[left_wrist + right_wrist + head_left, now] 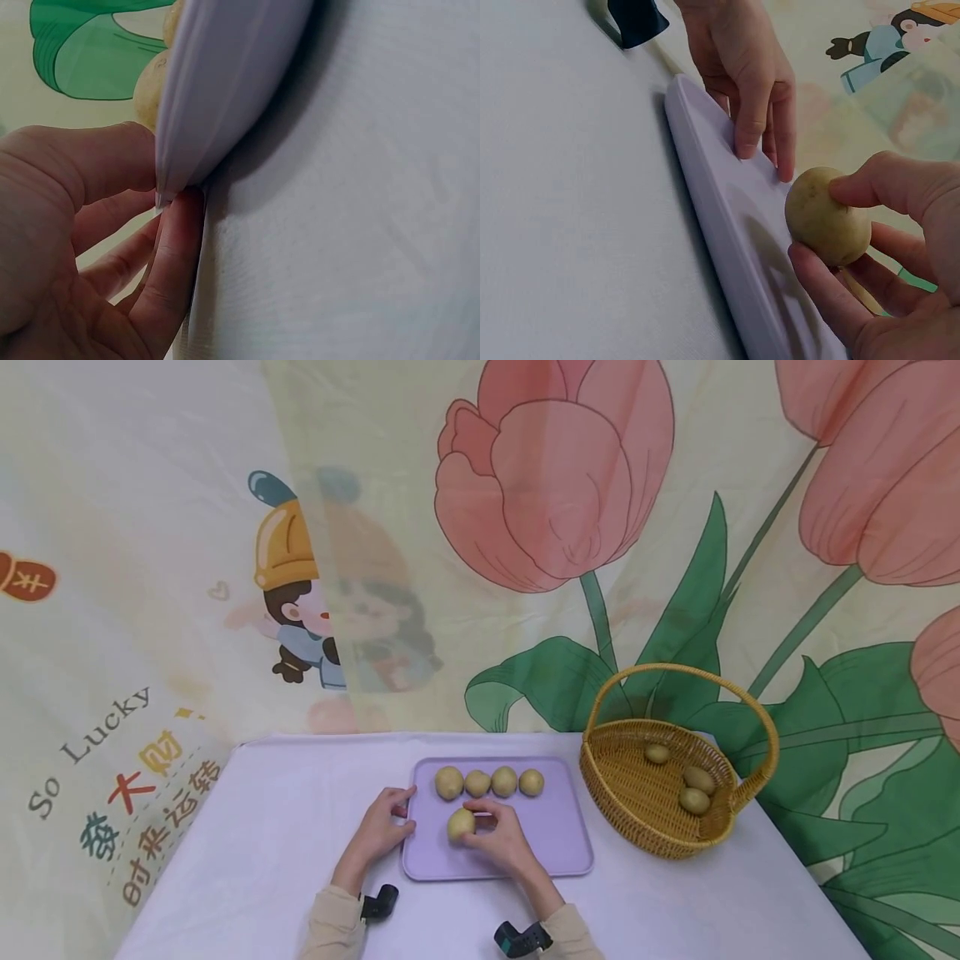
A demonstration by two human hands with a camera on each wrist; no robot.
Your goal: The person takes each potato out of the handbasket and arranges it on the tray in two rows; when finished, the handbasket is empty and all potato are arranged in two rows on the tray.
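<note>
My right hand [504, 837] holds a round, pale yellow-brown potato [461, 826] above the middle of the lilac tray [558, 843]. In the right wrist view the thumb lies on one side of this potato [825, 217] and fingers on the other, with the tray surface below it. At the tray's left edge, my left hand [378, 831] pinches the rim. The left wrist view shows its thumb [124, 161] on the upper side of the rim and a finger beneath. Several similar potatoes [504, 782] form a row along the tray's far side.
Right of the tray stands a woven basket [630, 797] with a tall arched handle [675, 667]. Three greenish-brown, potato-like rounds [694, 801] lie in it. A white cloth [285, 802] covers the table, and a printed curtain [390, 710] hangs behind.
</note>
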